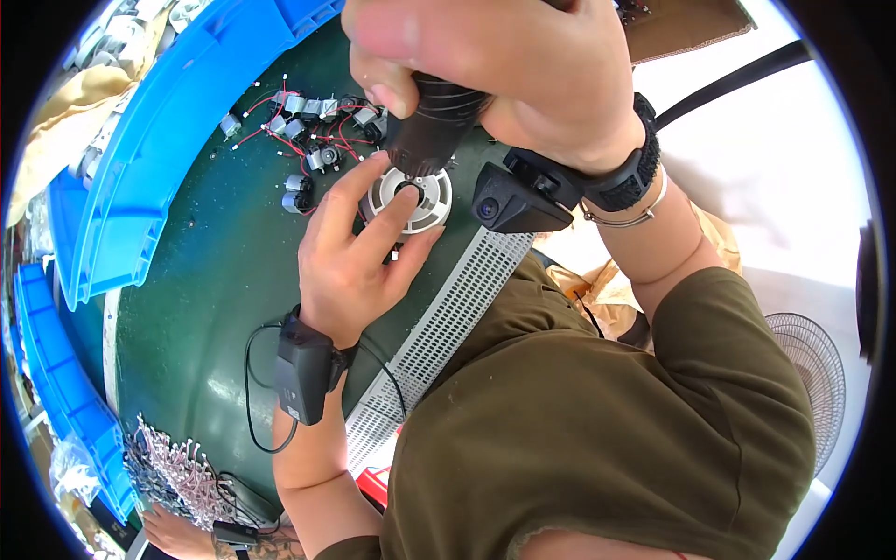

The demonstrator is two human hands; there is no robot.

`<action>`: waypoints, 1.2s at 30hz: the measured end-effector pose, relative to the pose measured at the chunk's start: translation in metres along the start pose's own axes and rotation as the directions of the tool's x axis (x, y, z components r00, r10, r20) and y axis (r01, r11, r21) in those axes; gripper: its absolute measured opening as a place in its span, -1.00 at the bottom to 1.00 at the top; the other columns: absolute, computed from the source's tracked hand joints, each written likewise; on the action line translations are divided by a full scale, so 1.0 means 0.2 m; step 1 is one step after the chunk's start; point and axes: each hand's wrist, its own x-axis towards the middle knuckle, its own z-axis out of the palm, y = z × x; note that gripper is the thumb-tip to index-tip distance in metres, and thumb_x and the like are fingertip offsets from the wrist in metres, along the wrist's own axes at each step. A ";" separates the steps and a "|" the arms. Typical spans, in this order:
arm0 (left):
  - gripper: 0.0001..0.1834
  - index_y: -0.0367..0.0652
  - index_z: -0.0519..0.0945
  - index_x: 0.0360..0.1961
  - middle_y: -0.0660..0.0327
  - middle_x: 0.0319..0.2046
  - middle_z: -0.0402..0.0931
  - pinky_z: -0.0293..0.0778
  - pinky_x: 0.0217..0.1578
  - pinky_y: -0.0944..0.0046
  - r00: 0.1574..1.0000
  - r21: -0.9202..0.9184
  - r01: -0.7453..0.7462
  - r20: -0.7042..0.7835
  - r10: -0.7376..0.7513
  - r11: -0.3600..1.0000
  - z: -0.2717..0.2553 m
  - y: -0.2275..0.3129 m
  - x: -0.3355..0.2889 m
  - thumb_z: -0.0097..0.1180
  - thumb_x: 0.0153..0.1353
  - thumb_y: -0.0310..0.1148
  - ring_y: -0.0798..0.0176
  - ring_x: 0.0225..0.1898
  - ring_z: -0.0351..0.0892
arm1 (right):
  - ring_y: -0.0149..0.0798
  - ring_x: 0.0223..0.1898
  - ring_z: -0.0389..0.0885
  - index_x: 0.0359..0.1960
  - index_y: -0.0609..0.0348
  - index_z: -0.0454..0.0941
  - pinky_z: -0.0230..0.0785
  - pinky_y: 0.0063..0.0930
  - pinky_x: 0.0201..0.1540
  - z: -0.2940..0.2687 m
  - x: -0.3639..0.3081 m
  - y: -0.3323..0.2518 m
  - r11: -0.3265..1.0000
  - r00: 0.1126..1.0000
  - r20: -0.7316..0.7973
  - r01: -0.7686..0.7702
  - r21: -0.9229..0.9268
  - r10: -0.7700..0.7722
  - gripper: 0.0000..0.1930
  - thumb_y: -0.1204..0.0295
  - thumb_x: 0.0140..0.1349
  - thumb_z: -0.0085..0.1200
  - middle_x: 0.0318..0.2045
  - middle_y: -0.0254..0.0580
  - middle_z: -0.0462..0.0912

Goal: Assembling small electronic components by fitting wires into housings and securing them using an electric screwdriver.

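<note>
My right hand (523,70) wraps around a black cylindrical power screwdriver (439,117), its lower end pointing down at a white round plastic housing (437,217). The screwdriver's tip is hidden behind its front end and my fingers. My left hand (347,250) grips the housing on the green work surface (224,299), with a finger pressed at its dark centre and the thumb along its near edge. Small motors (322,157) with red wires lie in a loose group just beyond my left hand.
Blue plastic bins (177,140) line the left side. A white perforated rail (448,313) runs along the near edge, by my body. At the lower left lie bundled pink and dark wires (182,471), beside another person's hand (177,535). A fan (812,383) stands at right.
</note>
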 end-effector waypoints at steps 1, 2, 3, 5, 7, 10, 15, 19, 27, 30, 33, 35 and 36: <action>-0.62 -0.20 0.61 -0.29 -0.01 -0.09 0.46 0.52 -0.36 0.25 1.000 0.009 -0.006 0.003 0.006 1.000 0.00 0.00 0.00 0.41 -0.23 -0.43 0.07 -0.28 0.57 | -0.54 -0.50 0.39 -0.36 0.23 0.47 0.30 -0.58 -0.44 0.00 0.00 0.01 0.998 1.000 -0.009 0.021 0.051 -0.020 -0.76 0.55 -0.13 0.18 -0.54 -0.41 0.49; -0.61 -0.21 0.61 -0.29 -0.01 -0.09 0.46 0.52 -0.36 0.25 1.000 0.020 -0.013 0.006 0.013 1.000 0.00 0.00 0.01 0.41 -0.23 -0.43 0.07 -0.28 0.56 | -0.54 -0.50 0.39 -0.36 0.23 0.47 0.30 -0.58 -0.44 0.00 0.01 0.02 0.999 1.000 -0.013 0.023 0.048 -0.023 -0.76 0.55 -0.13 0.18 -0.54 -0.41 0.49; -0.61 -0.21 0.61 -0.29 -0.01 -0.09 0.46 0.52 -0.36 0.25 1.000 0.021 -0.021 0.007 0.021 1.000 0.00 0.00 0.01 0.41 -0.23 -0.43 0.07 -0.28 0.56 | -0.54 -0.48 0.40 -0.31 0.25 0.47 0.30 -0.58 -0.42 -0.01 0.02 0.01 0.999 0.999 0.006 0.038 0.021 -0.038 -0.72 0.55 -0.13 0.19 -0.50 -0.40 0.50; -0.60 -0.20 0.61 -0.29 -0.02 -0.07 0.46 0.51 -0.30 0.22 1.000 0.020 0.018 0.019 -0.018 1.000 -0.03 0.03 0.01 0.41 -0.25 -0.41 0.03 -0.23 0.55 | -0.52 -0.49 0.43 -0.25 0.29 0.44 0.32 -0.60 -0.42 -0.02 -0.02 0.07 0.673 0.977 0.094 -0.199 0.712 0.190 -0.68 0.56 -0.10 0.20 -0.51 -0.36 0.51; -0.60 -0.20 0.61 -0.29 -0.02 -0.06 0.45 0.51 -0.27 0.20 1.000 0.055 -0.029 0.013 0.028 0.998 -0.02 0.06 0.00 0.42 -0.25 -0.41 0.01 -0.20 0.54 | -0.50 -0.49 0.45 -0.20 0.33 0.42 0.33 -0.60 -0.40 -0.06 -0.06 0.08 0.736 0.976 0.164 -0.218 0.641 0.145 -0.71 0.57 0.00 0.13 -0.47 -0.30 0.52; -0.58 -0.21 0.60 -0.30 -0.02 -0.04 0.45 0.49 -0.19 0.14 1.000 0.093 -0.026 -0.010 0.027 0.995 0.00 0.00 -0.04 0.43 -0.27 -0.40 -0.04 -0.12 0.51 | -0.47 -0.53 0.46 -0.05 0.39 0.30 0.33 -0.63 -0.46 0.00 -0.09 0.13 0.722 0.954 0.274 -0.277 0.633 0.126 -0.59 0.62 0.02 0.07 -0.48 -0.25 0.52; -0.56 -0.22 0.56 -0.23 -0.02 -0.06 0.47 0.50 -0.16 0.19 0.984 -0.053 0.117 -0.129 -0.123 0.992 -0.05 0.05 -0.04 0.42 -0.21 -0.45 0.03 -0.14 0.55 | -0.41 -0.50 0.51 -0.02 0.32 0.33 0.37 -0.58 -0.44 -0.09 0.00 0.00 0.743 0.976 0.214 -0.173 0.647 0.040 -0.57 0.66 0.00 0.05 -0.53 -0.21 0.52; -0.47 -0.26 0.47 -0.08 0.03 -0.22 0.56 0.48 -0.16 0.25 0.849 0.226 0.481 -0.361 -0.386 0.847 -0.50 -0.05 -0.08 0.38 -0.12 -0.42 0.20 -0.18 0.56 | -0.51 -0.55 0.46 -0.21 0.33 0.42 0.32 -0.61 -0.45 -0.26 0.05 -0.11 0.609 0.947 0.104 -0.276 0.743 0.303 -0.64 0.58 -0.08 0.23 -0.56 -0.32 0.52; -0.45 -0.30 0.42 -0.03 -0.08 -0.14 0.47 0.38 -0.09 0.05 0.899 0.882 0.438 -0.434 -0.067 0.175 -0.78 -0.14 -0.20 0.23 0.05 -0.14 -0.09 -0.13 0.48 | -0.55 -0.54 0.45 -0.19 0.32 0.42 0.28 -0.66 -0.47 -0.11 0.02 0.06 0.794 0.954 0.094 -0.290 0.534 0.286 -0.62 0.51 -0.05 0.27 -0.57 -0.38 0.52; -0.50 -0.29 0.50 -0.08 -0.05 -0.18 0.53 0.39 -0.09 0.08 0.957 0.610 0.275 -0.105 -0.269 0.743 -0.42 -0.03 0.00 0.28 -0.02 -0.23 -0.07 -0.14 0.49 | -0.56 -0.55 0.41 -0.23 0.27 0.40 0.25 -0.66 -0.49 -0.07 0.04 0.13 0.903 0.964 0.066 -0.263 0.338 0.256 -0.64 0.50 -0.06 0.28 -0.57 -0.41 0.50; -0.55 -0.26 0.52 -0.14 -0.02 -0.23 0.54 0.43 -0.12 0.15 0.927 0.467 0.264 0.119 -0.356 0.844 -0.26 -0.18 -0.04 0.32 -0.08 -0.31 -0.05 -0.16 0.52 | -0.55 -0.55 0.37 -0.34 0.24 0.42 0.22 -0.65 -0.51 -0.04 0.04 0.09 0.849 0.959 0.077 -0.277 0.450 0.272 -0.71 0.48 -0.06 0.29 -0.57 -0.43 0.45; -0.61 -0.24 0.54 -0.17 0.01 -0.29 0.56 0.48 -0.22 0.23 0.917 0.329 0.358 0.052 -0.396 0.874 -0.25 -0.25 -0.07 0.31 -0.07 -0.38 0.03 -0.25 0.56 | -0.52 -0.56 0.40 -0.42 0.26 0.47 0.25 -0.64 -0.52 0.07 0.06 0.06 0.786 0.936 -0.300 0.042 0.617 0.186 -0.77 0.45 -0.03 0.28 -0.55 -0.37 0.46; -0.65 -0.23 0.55 -0.19 0.04 -0.33 0.57 0.49 -0.27 0.27 0.891 0.232 0.448 -0.037 -0.453 0.863 -0.25 -0.27 -0.09 0.30 -0.06 -0.42 0.10 -0.31 0.59 | -0.52 -0.56 0.40 -0.42 0.26 0.47 0.25 -0.64 -0.52 0.05 0.02 0.09 0.788 0.934 -0.306 0.044 0.614 0.186 -0.77 0.45 -0.03 0.28 -0.55 -0.37 0.46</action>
